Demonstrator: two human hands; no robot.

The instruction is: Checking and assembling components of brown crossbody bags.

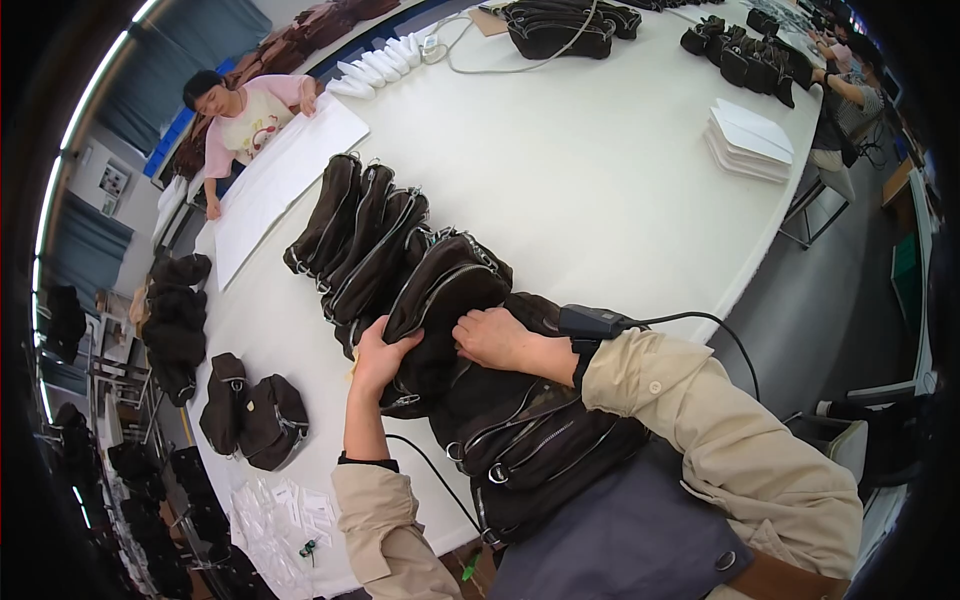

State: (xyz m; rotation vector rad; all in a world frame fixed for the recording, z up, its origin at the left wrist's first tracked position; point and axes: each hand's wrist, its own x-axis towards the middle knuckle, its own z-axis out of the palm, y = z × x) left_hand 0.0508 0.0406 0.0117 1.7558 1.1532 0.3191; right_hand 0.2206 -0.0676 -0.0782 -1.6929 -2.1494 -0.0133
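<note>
On the broad white counter (600,170), you have stacked flat white rectangular sheets (748,142) at far right and crumpled clear plastic bags (262,535) at near left. Beyond, to your left, a person in a pink-sleeved top (248,125) leans over a large white panel (290,178), near a row of white bundles (378,68).

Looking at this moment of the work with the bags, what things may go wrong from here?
The dark bag in the left hand stands close to a row of other bags; a hard push might topple some. The black cable from the black box near the right hand curves out loosely and could catch on something. The clear plastic pieces lie near the edge of the table and might slide off if brushed.
</note>
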